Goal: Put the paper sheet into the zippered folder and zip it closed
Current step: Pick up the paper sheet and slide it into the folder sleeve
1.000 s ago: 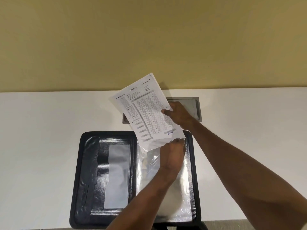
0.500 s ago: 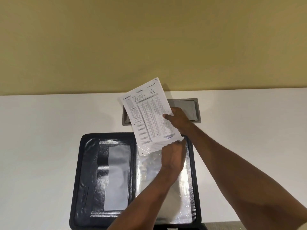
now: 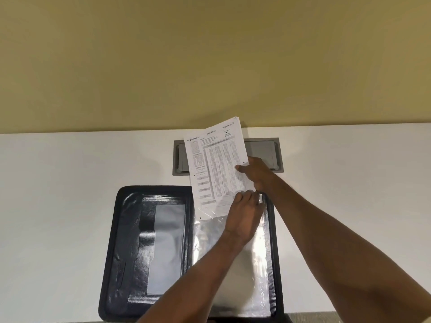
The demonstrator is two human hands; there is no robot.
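A black zippered folder (image 3: 121, 241) lies open on the white table, with shiny clear plastic sleeves (image 3: 251, 271) on its right half. The printed paper sheet (image 3: 215, 164) stands nearly upright above the sleeves' top edge, its lower end inside the top sleeve opening. My right hand (image 3: 257, 173) pinches the sheet's right edge. My left hand (image 3: 245, 215) rests on the top of the sleeves and holds the sleeve's upper edge at the paper's lower right corner.
A grey recessed cable hatch (image 3: 263, 152) sits in the white table (image 3: 58, 206) behind the folder. A yellow wall (image 3: 210, 54) rises behind the table. The table's front edge runs just below the folder.
The sheet has turned more upright and slid down, so its lower end is now in the sleeve opening. My right hand came down with it; my left hand stayed at the sleeve top.
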